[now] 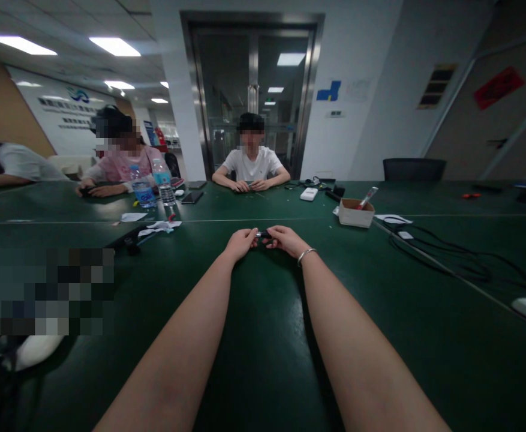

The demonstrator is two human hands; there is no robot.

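Both my hands are out over the green table (pixel 263 360), close together. Between them is a small, dark, stick-shaped thing with a silvery end (pixel 262 234); it is too small to tell its kind. The fingers of my left hand (pixel 242 243) pinch its silvery left end. On its black right end, my right hand (pixel 288 241) closes with thumb and fingers. A silver bangle (pixel 306 257) circles my right wrist. My fingertips partly cover the thing.
A small box (pixel 356 213) with a stick-like item stands ahead right, near black cables (pixel 447 258). Two bottles (pixel 164 183), a phone (pixel 192 197) and paper scraps (pixel 159 227) are ahead left. One person (pixel 251 162) sits opposite; others sit at left.
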